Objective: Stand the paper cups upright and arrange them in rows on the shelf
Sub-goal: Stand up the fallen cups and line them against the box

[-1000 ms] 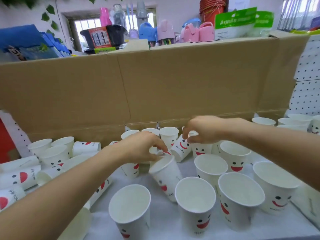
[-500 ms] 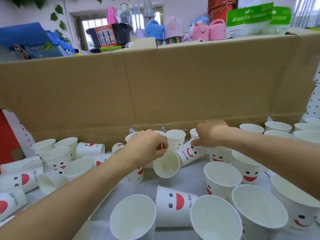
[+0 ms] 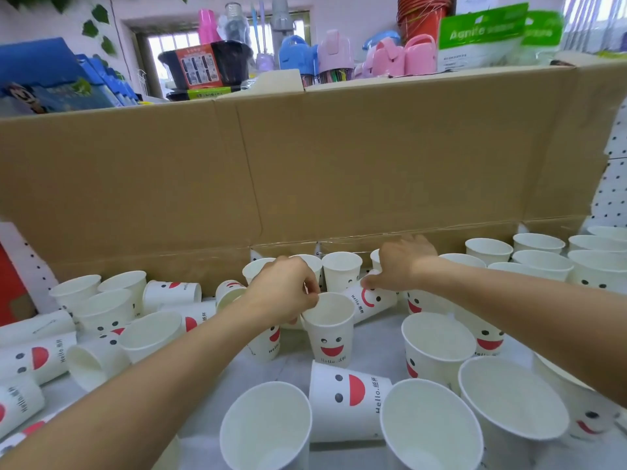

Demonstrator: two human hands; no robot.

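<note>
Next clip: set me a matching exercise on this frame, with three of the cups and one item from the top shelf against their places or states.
1. middle cup
2. leaning cup
3. front cup
4. pink bottle

A. lying on its side between two upright cups
B. above the cardboard wall
C. upright, rim in the left hand grip
D. base held by the right hand

Pairs: 1-C, 2-D, 3-A, 4-B
</note>
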